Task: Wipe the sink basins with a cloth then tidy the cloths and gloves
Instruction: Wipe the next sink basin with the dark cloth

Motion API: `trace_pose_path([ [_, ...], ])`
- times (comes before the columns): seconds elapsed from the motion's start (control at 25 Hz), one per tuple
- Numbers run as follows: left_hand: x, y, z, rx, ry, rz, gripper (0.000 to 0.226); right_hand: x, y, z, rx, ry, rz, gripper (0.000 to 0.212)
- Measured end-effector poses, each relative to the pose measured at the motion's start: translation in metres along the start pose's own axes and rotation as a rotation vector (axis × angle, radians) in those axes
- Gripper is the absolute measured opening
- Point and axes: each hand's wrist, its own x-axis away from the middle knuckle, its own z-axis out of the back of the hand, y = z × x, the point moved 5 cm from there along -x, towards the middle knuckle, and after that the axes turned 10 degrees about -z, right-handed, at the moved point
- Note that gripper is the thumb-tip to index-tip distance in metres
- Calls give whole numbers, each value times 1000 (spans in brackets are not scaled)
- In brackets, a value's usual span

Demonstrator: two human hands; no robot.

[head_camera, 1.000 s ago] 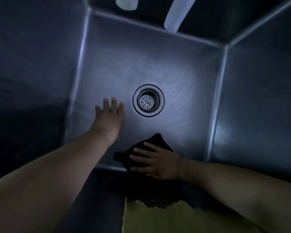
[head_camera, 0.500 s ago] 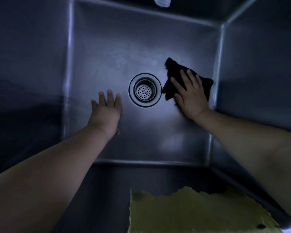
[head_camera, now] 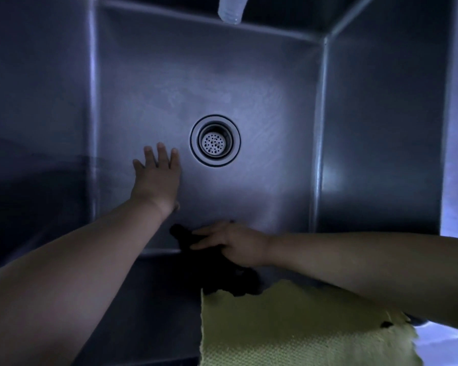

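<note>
I look down into a deep steel sink basin [head_camera: 262, 75] with a round drain strainer [head_camera: 215, 140] in the middle of its floor. My left hand [head_camera: 158, 178] lies flat on the floor just left of the drain, fingers straight and spread. My right hand [head_camera: 232, 243] presses a dark cloth [head_camera: 181, 233] against the basin floor at the near edge, fingers stretched out over it. Part of the cloth is lost in shadow under the hand.
A frayed yellow-green cloth [head_camera: 302, 331] hangs over the sink's near rim at the bottom right. A ribbed white hose end [head_camera: 232, 9] hangs down at the top. Steel walls close in the basin on all sides.
My right hand has swept the dark cloth from the right of the drain back to the near edge of the basin floor. My left hand has stayed beside the drain.
</note>
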Motion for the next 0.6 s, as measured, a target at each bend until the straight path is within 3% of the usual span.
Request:
trace_pose_path([
  [0.16,3,1,0,-10,18,-3,119,30,12,-21,-133,-315,-239,54],
  [0.36,3,1,4,17,-7,-8,118,66,44,5,-62,-329,-416,39],
  [0.48,3,3,5,16,-30,-9,116,103,71,27,39,-222,-731,32],
  [0.6,4,4,7,3,-24,-15,116,120,76,60,45,132,-858,35],
])
